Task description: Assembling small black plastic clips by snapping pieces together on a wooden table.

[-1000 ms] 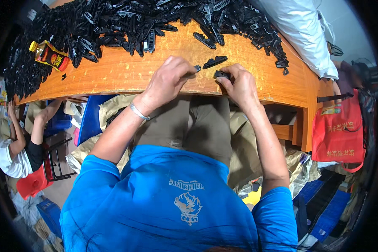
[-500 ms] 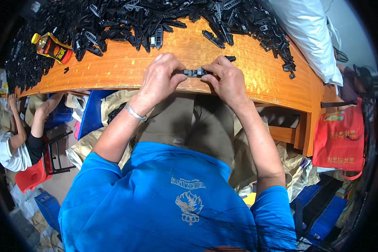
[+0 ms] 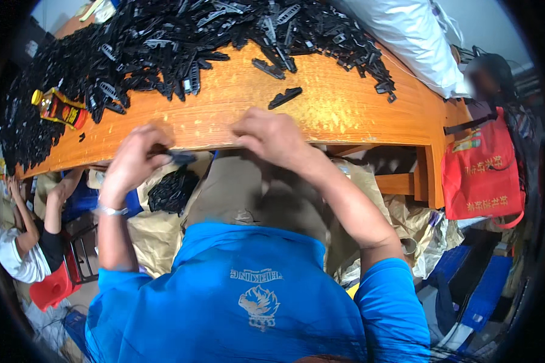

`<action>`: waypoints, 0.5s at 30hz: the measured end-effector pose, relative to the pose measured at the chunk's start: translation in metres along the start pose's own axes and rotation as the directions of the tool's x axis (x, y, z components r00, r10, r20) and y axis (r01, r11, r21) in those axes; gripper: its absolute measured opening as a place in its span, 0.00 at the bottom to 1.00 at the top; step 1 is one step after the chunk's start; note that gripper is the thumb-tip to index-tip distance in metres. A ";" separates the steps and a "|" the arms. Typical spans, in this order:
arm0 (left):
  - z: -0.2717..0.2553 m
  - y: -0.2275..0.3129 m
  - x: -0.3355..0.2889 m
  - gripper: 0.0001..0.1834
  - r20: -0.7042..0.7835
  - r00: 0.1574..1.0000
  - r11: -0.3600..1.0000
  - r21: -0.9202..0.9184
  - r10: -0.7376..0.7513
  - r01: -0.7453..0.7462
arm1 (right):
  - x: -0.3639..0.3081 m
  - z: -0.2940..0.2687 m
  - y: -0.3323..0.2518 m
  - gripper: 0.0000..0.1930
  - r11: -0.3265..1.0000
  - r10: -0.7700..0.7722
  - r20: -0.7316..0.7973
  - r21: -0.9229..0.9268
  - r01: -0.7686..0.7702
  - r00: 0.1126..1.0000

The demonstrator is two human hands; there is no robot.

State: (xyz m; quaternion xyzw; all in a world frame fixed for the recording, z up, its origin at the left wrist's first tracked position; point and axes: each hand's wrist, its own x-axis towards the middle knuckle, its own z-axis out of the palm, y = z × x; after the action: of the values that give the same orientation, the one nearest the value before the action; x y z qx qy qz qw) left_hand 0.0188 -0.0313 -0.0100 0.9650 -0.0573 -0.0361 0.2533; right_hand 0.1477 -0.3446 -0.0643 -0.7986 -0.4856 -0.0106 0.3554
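My left hand [image 3: 133, 156] is at the table's front edge, blurred, with its thumb and fingers at a dark plastic part [image 3: 183, 158]. That part is smeared by motion, beyond the fingertips and above an open paper bag [image 3: 157, 233] with black parts [image 3: 174, 191] in it. My right hand [image 3: 269, 136] hovers over the front edge, thumb and fingers slightly apart, with nothing visible between them. Beyond it, a single long black plastic part [image 3: 284, 97] lies on the wooden table [image 3: 224, 121].
A large heap of black plastic parts [image 3: 157, 48] covers the far and left table. A yellow-capped bottle [image 3: 59, 109] lies at the left. At the right are a white sack [image 3: 406, 48] and a red bag [image 3: 481, 172]. Another person [image 3: 21, 248] sits far left.
My hands have parted. The left has gone left and nearer me with the dark part; the right has moved left and nearer me. The view has shifted a little.
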 end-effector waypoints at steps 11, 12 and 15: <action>0.111 0.097 0.146 0.12 -0.441 0.891 0.981 -0.093 0.112 -0.170 | -0.016 -0.133 0.157 0.11 0.724 0.287 -0.436 -0.484 -0.491 0.853; 0.118 0.105 0.156 0.12 -0.452 0.884 0.983 -0.076 0.116 -0.168 | -0.009 -0.135 0.164 0.12 0.697 0.271 -0.400 -0.546 -0.465 0.875; 0.129 0.120 0.172 0.10 -0.469 0.872 0.977 -0.075 0.141 -0.199 | 0.003 -0.142 0.183 0.14 0.627 0.333 -0.242 -0.665 -0.406 0.911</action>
State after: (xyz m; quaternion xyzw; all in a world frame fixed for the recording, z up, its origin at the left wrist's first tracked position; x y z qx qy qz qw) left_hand 0.1652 -0.2195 -0.0703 0.9199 -0.0779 0.2130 0.3199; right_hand 0.3394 -0.4744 -0.0592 -0.9535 -0.2525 -0.1593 0.0416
